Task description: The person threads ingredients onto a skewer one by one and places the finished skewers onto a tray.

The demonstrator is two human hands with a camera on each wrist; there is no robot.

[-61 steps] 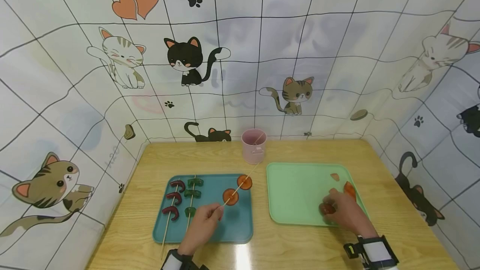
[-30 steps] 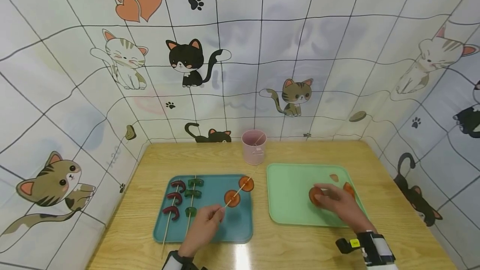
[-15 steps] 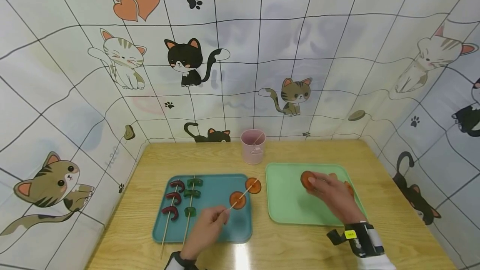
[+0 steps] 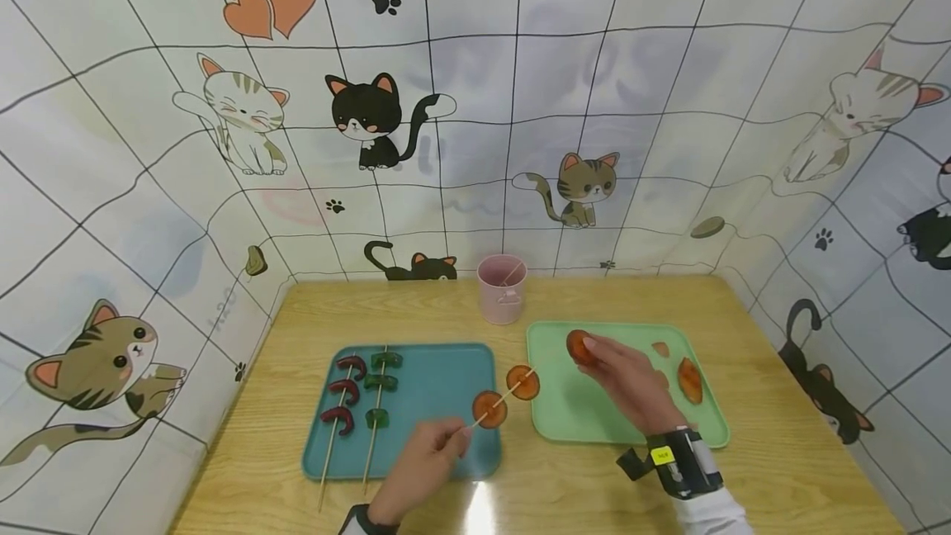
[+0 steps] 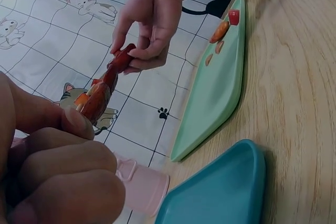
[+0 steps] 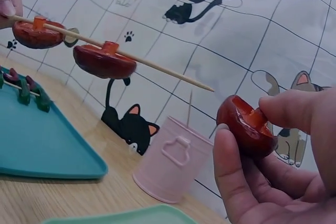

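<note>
Near the blue tray's right side, my left hand (image 4: 427, 462) pinches a wooden skewer (image 6: 163, 68) by its lower part. Two reddish-brown mushrooms (image 6: 104, 64) are threaded on it, apart from each other. Its bare pointed tip faces my right hand (image 4: 631, 382). Between thumb and fingers, that hand pinches a third reddish-brown mushroom (image 6: 244, 135), held above the green tray (image 4: 565, 423). In the right wrist view the mushroom's orange stem and cut face turn up toward the skewer's tip, with a small gap between them.
The blue tray (image 4: 453, 360) bears a skewer of dark red curved pieces (image 4: 338, 419) and one of green pieces (image 4: 381, 383). An orange-brown piece (image 4: 690, 380) and small tan bits (image 4: 660, 348) lie on the green tray. A pink cup (image 4: 500, 305) with a stick inside stands behind.
My right hand picked up the mushroom from the green tray and carried it left and away from me. My left hand moved the skewer right, toward it.
</note>
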